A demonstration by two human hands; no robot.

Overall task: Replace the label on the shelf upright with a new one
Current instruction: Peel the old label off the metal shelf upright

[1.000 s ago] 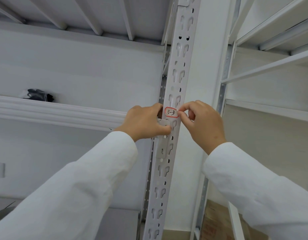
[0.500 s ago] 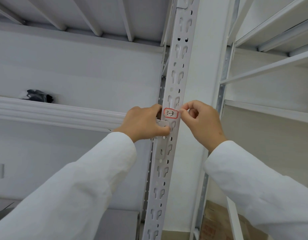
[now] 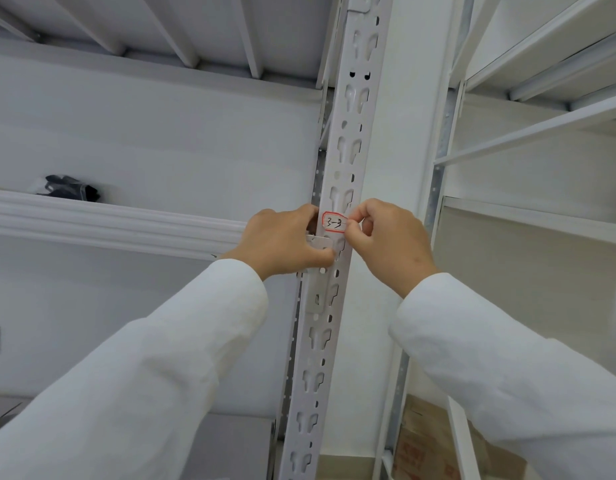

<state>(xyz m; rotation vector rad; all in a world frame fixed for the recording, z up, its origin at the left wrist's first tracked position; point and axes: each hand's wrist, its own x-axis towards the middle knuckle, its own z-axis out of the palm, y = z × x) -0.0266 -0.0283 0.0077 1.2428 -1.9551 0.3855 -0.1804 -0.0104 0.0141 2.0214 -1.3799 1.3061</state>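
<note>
A white slotted shelf upright [image 3: 348,133] runs up the middle of the view. On it sits a small white label [image 3: 334,223] with a red border and the writing "3-3". My right hand [image 3: 386,244] pinches the label's right edge between thumb and forefinger. My left hand [image 3: 282,242] grips the upright from the left, just below the label, with its thumb pressed on the metal. Both arms wear white sleeves.
A white shelf beam [image 3: 109,220] runs left from the upright, with a dark object [image 3: 71,188] lying on that shelf. More white shelving [image 3: 542,220] stands to the right. A brown cardboard box [image 3: 434,441] sits low at the bottom right.
Both hands and the label stay in almost the same place. The right fingers have shifted slightly on the label's right edge.
</note>
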